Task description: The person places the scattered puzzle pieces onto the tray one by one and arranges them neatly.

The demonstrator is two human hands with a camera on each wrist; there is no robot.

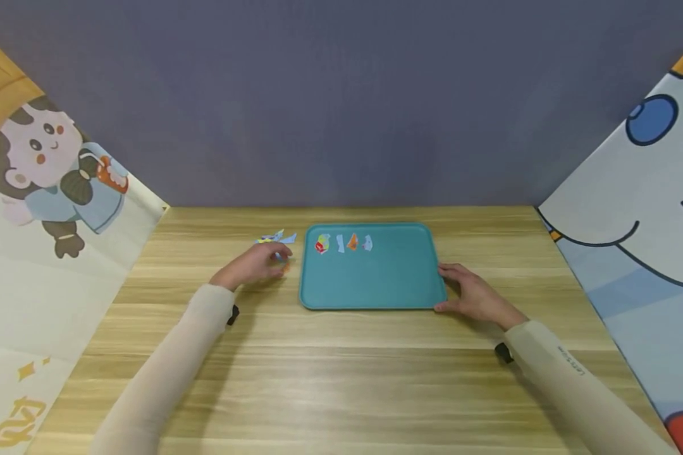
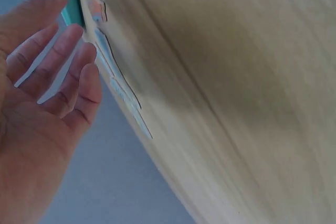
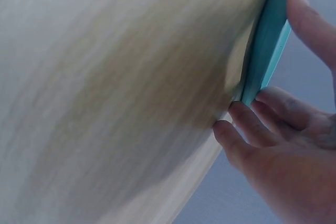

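My left hand [image 1: 254,263] hovers just left of the tray, its fingers loosely bent and nothing seen between them. Under and beyond it lie a small orange paper piece [image 2: 97,9] and pale blue paper pieces [image 2: 126,92], flat on the wood. A small cluster of blue and yellow pieces [image 1: 272,239] shows past its knuckles. My right hand [image 1: 477,298] touches the right side of the teal tray [image 1: 387,278], the thumb at the near corner and the fingers further up the edge. Inside the tray, several cut pieces, including an orange one [image 1: 353,241], form a row at the far left.
The tray sits flat on a light wooden table [image 1: 341,379]. A dark grey-blue wall [image 1: 341,107] rises behind the table's far edge. Cartoon-printed panels [image 1: 51,189] stand along both sides.
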